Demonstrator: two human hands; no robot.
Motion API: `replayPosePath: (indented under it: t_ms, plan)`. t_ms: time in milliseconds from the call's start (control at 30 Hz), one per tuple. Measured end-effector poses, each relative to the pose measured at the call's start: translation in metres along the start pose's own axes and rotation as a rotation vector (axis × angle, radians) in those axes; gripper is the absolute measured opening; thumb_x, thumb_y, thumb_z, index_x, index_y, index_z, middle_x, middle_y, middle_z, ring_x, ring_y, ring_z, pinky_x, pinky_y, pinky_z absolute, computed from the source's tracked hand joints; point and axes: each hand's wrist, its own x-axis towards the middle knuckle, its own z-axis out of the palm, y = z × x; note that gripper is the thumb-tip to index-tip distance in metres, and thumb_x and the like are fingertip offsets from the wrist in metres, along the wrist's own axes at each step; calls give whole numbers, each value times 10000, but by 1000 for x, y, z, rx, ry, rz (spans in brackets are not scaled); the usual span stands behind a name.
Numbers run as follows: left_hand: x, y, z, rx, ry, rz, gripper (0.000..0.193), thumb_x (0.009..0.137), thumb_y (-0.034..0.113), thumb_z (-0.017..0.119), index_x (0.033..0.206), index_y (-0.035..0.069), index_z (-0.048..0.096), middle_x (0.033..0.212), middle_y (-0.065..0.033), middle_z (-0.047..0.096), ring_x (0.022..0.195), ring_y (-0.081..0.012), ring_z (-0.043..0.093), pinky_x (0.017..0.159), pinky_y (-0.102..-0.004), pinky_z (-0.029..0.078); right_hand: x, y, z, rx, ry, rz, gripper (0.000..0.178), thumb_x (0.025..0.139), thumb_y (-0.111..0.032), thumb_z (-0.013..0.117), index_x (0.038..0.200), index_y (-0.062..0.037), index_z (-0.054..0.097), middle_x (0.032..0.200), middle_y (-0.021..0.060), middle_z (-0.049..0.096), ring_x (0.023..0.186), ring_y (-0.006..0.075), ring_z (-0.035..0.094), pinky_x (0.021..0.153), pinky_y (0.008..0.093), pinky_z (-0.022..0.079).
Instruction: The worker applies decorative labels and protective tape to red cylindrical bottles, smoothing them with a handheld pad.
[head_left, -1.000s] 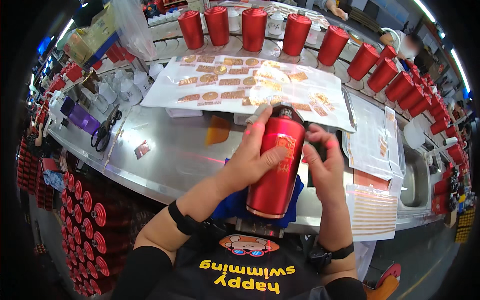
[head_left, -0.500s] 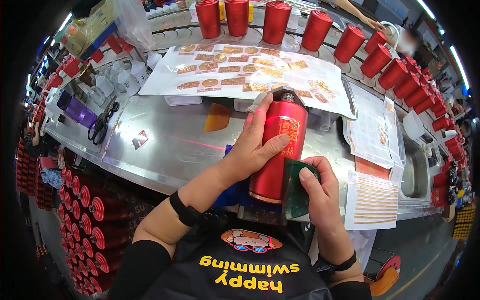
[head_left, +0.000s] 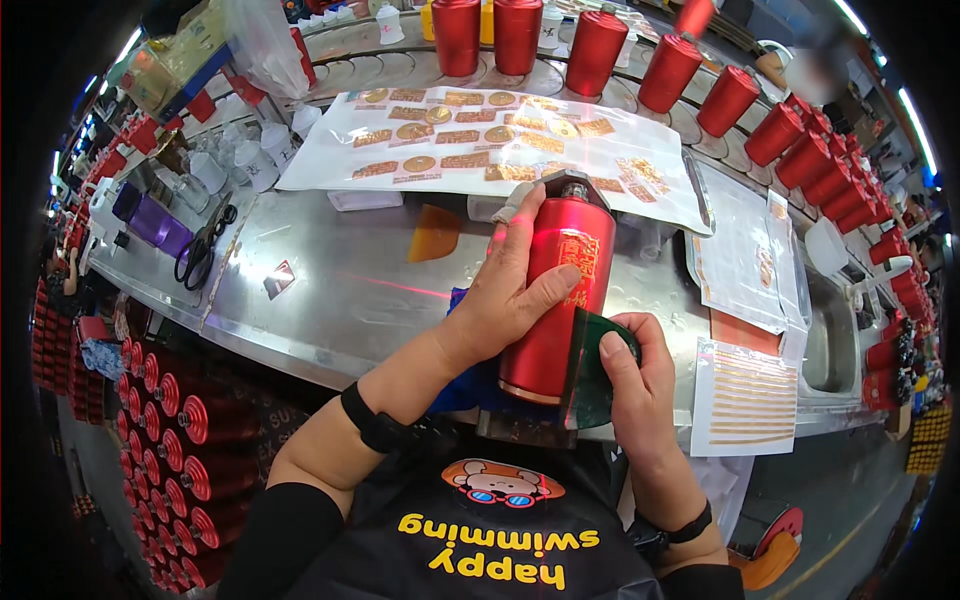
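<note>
Red bottle (head_left: 556, 290) in the left hand's (head_left: 505, 290) grip, green scraper (head_left: 598, 365) pinched in the right hand (head_left: 630, 385).

The bottle (head_left: 560, 290) is glossy red with a gold square mark (a thin gold band rings its base). The scraper (head_left: 598, 372) is dark translucent green. The sheet (head_left: 480, 150) is clear white, dotted with gold stickers. The scissors (head_left: 200, 250) are black, the bench (head_left: 330, 290) dull silver.
</note>
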Motion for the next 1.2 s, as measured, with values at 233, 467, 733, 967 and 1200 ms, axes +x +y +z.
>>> replayPosePath:
  t_ms: [233,467,733,967,1200]
  plan:
    - [-1,-4,1,43,23,16,891,909,461,595,1509,-9,133,1471,-268,313,1356,-402,308,1138,-441,193,0,-3,1,-36,-8,-9,172,950,-154,542,1015,3,515,777,9,559,719,67,491,643,245,425]
    - [4,1,-1,43,14,44,902,902,454,605,1503,-29,136,1472,-267,314,1373,-393,292,1140,-427,195,2,-3,-1,-27,-22,-20,166,953,-155,536,1002,3,519,774,6,556,714,63,483,636,239,423]
    - [3,-1,-1,32,12,31,909,902,462,599,1502,-39,133,1479,-270,303,1378,-384,288,1143,-419,195,0,-3,1,-16,-17,-36,159,953,-149,534,1003,2,519,769,8,559,710,64,489,632,241,429]
    - [4,-2,-1,24,12,9,903,902,456,600,1507,-24,131,1480,-267,302,1372,-385,295,1141,-422,202,0,-3,1,-15,-27,-31,155,955,-138,529,1007,8,518,773,16,564,716,69,497,635,247,434]
    - [5,2,-2,87,22,59,891,906,452,594,1509,-14,131,1472,-274,308,1365,-406,296,1139,-437,196,-1,-2,0,-42,-8,-40,179,956,-145,530,1029,18,520,786,28,566,725,79,502,643,253,436]
